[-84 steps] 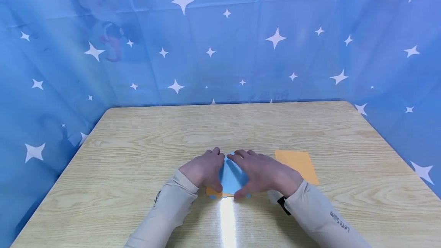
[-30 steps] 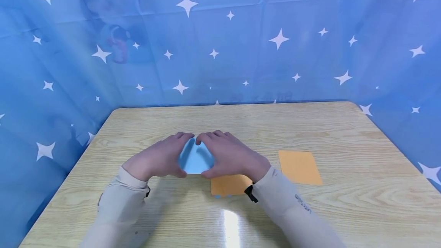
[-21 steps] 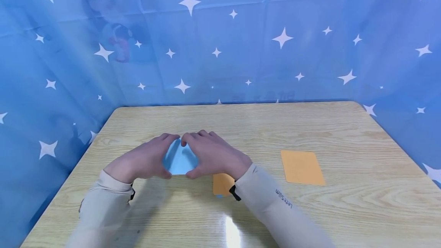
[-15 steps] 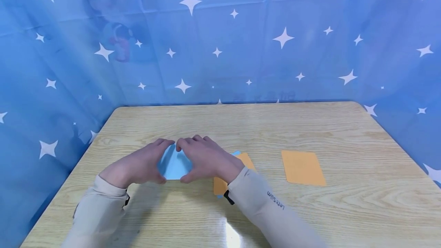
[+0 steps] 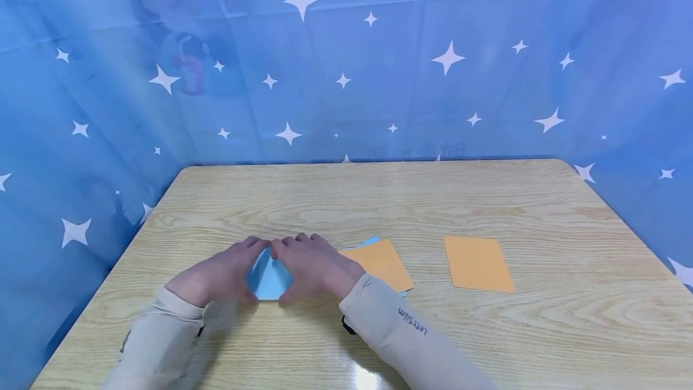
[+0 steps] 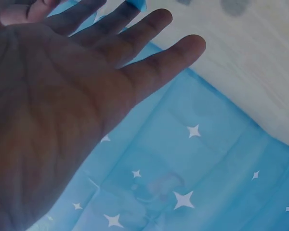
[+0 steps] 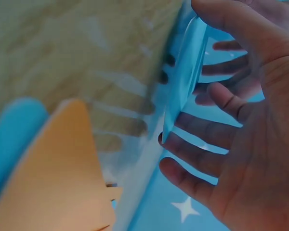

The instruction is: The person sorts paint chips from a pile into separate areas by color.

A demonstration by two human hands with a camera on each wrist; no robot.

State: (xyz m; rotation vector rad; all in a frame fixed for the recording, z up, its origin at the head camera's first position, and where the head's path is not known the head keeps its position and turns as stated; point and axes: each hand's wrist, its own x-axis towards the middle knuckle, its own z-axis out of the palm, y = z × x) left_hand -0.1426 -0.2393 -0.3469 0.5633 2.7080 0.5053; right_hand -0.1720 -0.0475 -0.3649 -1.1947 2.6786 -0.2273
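A thin blue card (image 5: 271,281) is between my two hands, low over the table. My left hand (image 5: 221,274) holds its left side, thumb at the near corner and fingers at the far one. On its right side my right hand (image 5: 316,268) grips it the same way. The right wrist view shows the blue card (image 7: 187,67) tilted, with a right fingertip at one corner and the thumb near the other. Only a blue tip shows past the fingers (image 6: 151,29) in the left wrist view.
To the right of my hands, an orange card (image 5: 381,262) lies over a blue piece (image 5: 370,241); my right forearm hides part of them. Another orange card (image 5: 479,263) lies farther right on the wooden table (image 5: 568,318). A starry blue curtain (image 5: 243,35) hangs behind.
Both hands lifted the blue card off the central stack and carried it left, then lowered it nearer to the table. The orange card beneath came into view. The right orange card stayed put.
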